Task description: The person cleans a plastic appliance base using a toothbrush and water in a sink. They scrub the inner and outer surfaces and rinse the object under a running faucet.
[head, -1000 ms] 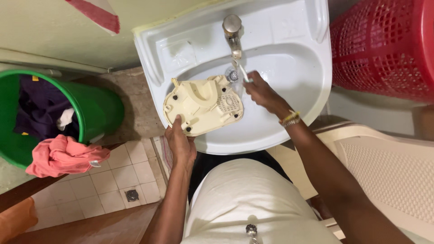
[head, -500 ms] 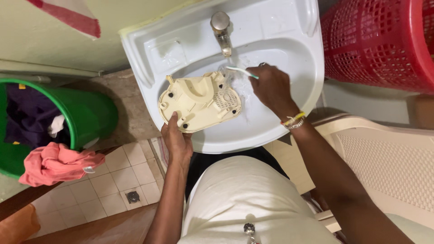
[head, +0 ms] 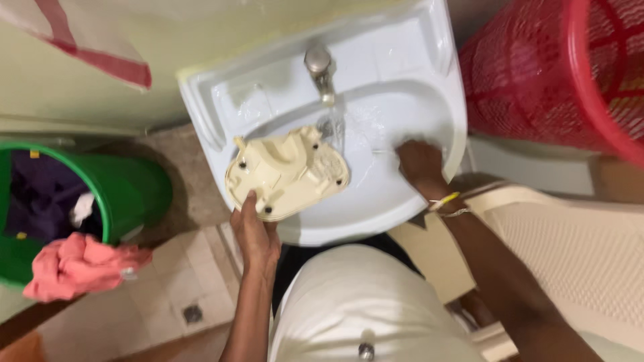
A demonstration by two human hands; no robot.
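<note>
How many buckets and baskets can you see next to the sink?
2. A green bucket with clothes stands on the floor left of the sink; a red mesh basket stands to its right. Others may be out of view.

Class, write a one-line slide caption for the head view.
Left hand holds cream plastic part under running tap; right hand rests in sink.

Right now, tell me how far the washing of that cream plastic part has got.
Done: the cream plastic part is in the white sink, with water running from the tap onto its edge. In hand: the left hand holds its near rim; the right hand is in the basin beside it. Left: lifting it out.
</note>
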